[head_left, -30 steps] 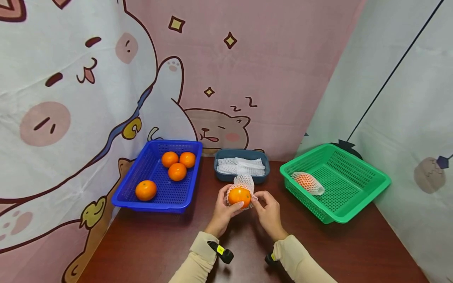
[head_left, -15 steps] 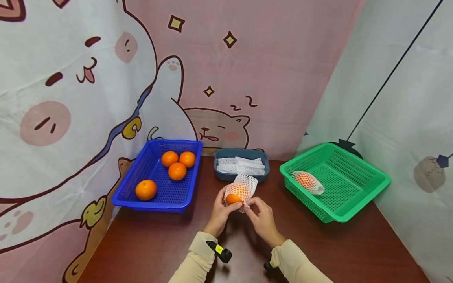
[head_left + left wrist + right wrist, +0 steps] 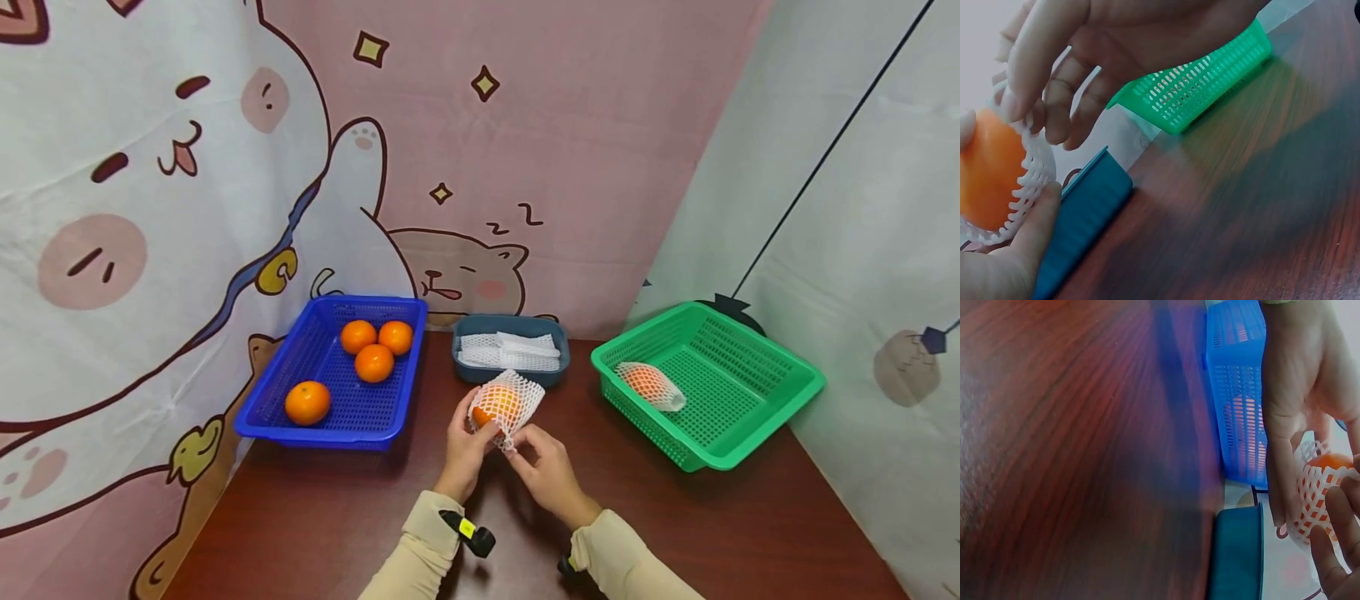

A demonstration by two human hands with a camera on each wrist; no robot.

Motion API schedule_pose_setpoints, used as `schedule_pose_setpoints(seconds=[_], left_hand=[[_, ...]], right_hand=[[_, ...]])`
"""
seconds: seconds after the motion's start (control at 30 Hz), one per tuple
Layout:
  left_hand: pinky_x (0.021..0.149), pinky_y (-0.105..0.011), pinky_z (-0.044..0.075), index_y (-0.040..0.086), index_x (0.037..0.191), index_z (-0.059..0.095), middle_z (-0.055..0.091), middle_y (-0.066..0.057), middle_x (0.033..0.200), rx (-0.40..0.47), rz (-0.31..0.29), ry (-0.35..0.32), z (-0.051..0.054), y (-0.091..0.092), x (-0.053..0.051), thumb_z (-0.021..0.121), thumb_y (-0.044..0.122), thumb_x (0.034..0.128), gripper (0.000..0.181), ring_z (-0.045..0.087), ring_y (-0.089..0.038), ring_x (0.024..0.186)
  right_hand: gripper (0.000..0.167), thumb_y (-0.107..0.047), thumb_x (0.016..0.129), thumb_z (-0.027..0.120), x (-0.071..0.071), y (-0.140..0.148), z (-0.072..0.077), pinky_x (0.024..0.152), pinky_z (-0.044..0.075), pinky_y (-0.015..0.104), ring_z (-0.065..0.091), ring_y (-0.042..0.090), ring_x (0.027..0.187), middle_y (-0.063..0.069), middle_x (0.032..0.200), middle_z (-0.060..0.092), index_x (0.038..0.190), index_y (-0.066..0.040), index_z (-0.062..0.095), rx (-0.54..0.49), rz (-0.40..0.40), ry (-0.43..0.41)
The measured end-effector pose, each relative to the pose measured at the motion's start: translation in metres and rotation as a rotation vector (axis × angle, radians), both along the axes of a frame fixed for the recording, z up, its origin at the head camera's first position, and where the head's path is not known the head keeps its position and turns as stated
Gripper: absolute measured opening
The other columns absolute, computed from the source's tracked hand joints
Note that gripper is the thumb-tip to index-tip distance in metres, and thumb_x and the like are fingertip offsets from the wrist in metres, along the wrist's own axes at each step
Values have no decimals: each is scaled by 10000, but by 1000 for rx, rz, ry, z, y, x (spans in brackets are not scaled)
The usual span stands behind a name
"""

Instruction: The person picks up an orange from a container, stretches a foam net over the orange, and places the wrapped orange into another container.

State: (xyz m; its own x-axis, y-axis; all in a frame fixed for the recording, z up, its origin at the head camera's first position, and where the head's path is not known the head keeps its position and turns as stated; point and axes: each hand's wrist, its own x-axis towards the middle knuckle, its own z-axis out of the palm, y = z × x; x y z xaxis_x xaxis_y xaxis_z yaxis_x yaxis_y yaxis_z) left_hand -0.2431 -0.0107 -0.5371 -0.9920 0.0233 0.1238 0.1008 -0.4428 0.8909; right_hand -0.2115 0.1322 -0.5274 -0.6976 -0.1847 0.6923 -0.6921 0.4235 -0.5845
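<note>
Item 1: orange [image 3: 482, 415], 1 pc., partly sleeved in white foam net [image 3: 529, 395]; held up over tabletop [image 3: 337, 517], betw. both hands, nearer L. Bare patch faces L thumb; net's long axis runs obliquely, loose end pointing away & slightly R, other edge at R fingertips, near side.

Item 2: L hand [image 3: 467, 450], fingers curled round orange + net, thumb on near side.

Item 3: R hand [image 3: 550, 473], just R of & nearer the person than orange; thumb & fingers pinching net's near edge, approx. finger count n/a.

Adj.: tray [image 3: 511, 379] w/ spare nets [image 3: 528, 353], directly beyond hands.
</note>
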Motion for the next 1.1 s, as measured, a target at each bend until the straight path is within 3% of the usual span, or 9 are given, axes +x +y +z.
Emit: schedule_pose_setpoints(seconds=[0.07, 0.33, 0.5, 0.6, 0.67, 0.8, 0.9, 0.97, 1.1], left_hand=[[725, -322, 558, 34, 1456, 387, 500, -167, 1338, -13, 25, 1, 0, 0, 0, 572, -50, 841, 647, 601, -223, 1006], [748, -275, 539, 81, 1381, 516, 564, -128, 1316, -109, 48, -54, 1, -3, 0, 566, -78, 838, 568, 592, -218, 1046], [731, -339, 561, 47, 1386, 501, 581, -154, 1262, -127, -55, -54, 0, -10, 0, 549, -47, 890, 508, 620, -209, 982], [700, -435, 570, 19, 1392, 477, 581, -177, 1229, -97, -152, -70, 2, -16, 1, 542, 16, 936, 460, 646, -231, 921], [688, -474, 566, 3, 1386, 476, 591, -184, 1208, -82, -209, -81, 2, -19, 1, 560, 46, 945, 451, 661, -246, 888], [667, -475, 569, -8, 1361, 509, 628, -162, 1162, -108, -296, -86, 2, -20, 2, 590, 75, 939, 438, 676, -237, 837], [633, -458, 571, -21, 1332, 536, 651, -141, 1101, -128, -349, -75, 1, -18, 3, 603, 64, 928, 418, 680, -230, 780], [599, -451, 571, -31, 1304, 556, 661, -124, 1043, -135, -365, -70, 0, -16, 4, 612, 44, 918, 397, 679, -223, 737], [523, -434, 560, -46, 1295, 560, 662, -108, 1015, -159, -350, 0, 1, -13, 5, 623, -32, 869, 432, 666, -200, 709]], right_hand=[[311, 122, 706, 755, -1, 0, -4, 668, 447, 209, 587, 164, 728, -43, 829, 617, 847, -121, 620, 10, 11, 9], [235, 28, 791, 746, 4, -1, -1, 706, 510, 385, 611, 150, 839, -67, 903, 618, 908, -141, 632, 87, 91, -55], [210, -21, 818, 755, 2, 16, 10, 647, 498, 263, 597, 116, 777, -8, 919, 662, 995, -109, 687, 51, 131, -25], [275, -28, 780, 781, -4, 31, 22, 617, 471, 260, 570, 174, 774, 44, 947, 641, 1036, -71, 691, 22, 56, 45], [396, -78, 765, 800, -10, 42, 30, 723, 479, 305, 561, 215, 925, 70, 1078, 613, 1136, -78, 663, 47, 5, 37], [701, -234, 776, 800, -20, 58, 40, 991, 367, 538, 365, 274, 1309, 107, 1437, 428, 1397, -124, 495, 151, 55, -144], [820, -313, 786, 787, -24, 63, 39, 1041, 276, 627, 290, 271, 1385, 72, 1535, 323, 1488, -191, 381, 203, 162, -306], [830, -342, 788, 784, -24, 62, 36, 1052, 297, 592, 324, 246, 1375, 29, 1534, 337, 1497, -238, 366, 212, 215, -383], [764, -321, 791, 792, -22, 57, 30, 1005, 403, 440, 465, 215, 1257, 43, 1455, 458, 1461, -229, 436, 183, 275, -420]])
